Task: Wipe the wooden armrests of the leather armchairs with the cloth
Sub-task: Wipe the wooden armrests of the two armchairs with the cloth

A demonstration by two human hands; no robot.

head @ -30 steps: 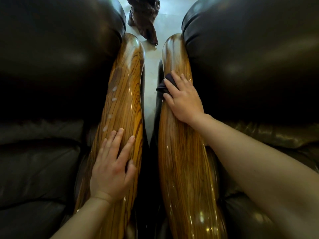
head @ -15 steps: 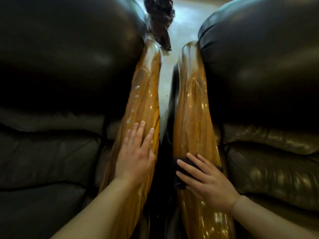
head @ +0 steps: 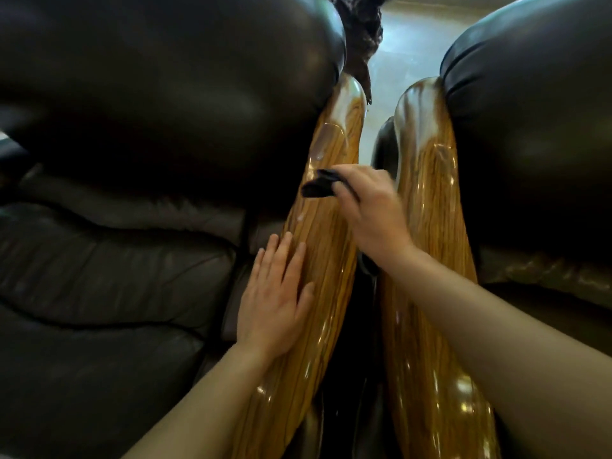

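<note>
Two glossy wooden armrests run side by side up the view: the left armrest [head: 326, 226] and the right armrest [head: 427, 200]. My right hand [head: 371, 210] holds a small dark cloth [head: 319, 187] over the middle of the left armrest. Whether the cloth touches the wood I cannot tell. My left hand [head: 276, 296] lies flat, fingers apart, on the left edge of the same armrest, nearer to me. Small pale spots show on the left armrest's far half.
Dark leather armchairs flank the armrests, the left armchair [head: 149, 127] and the right armchair [head: 536, 144]. A narrow gap [head: 361, 376] separates the two armrests. A dark crumpled cloth-like thing [head: 362, 31] lies on the pale floor [head: 410, 54] beyond.
My right hand carried the cloth from the right armrest across the gap to the left armrest. My left hand stayed flat on the left armrest. The view shifted rightward.
</note>
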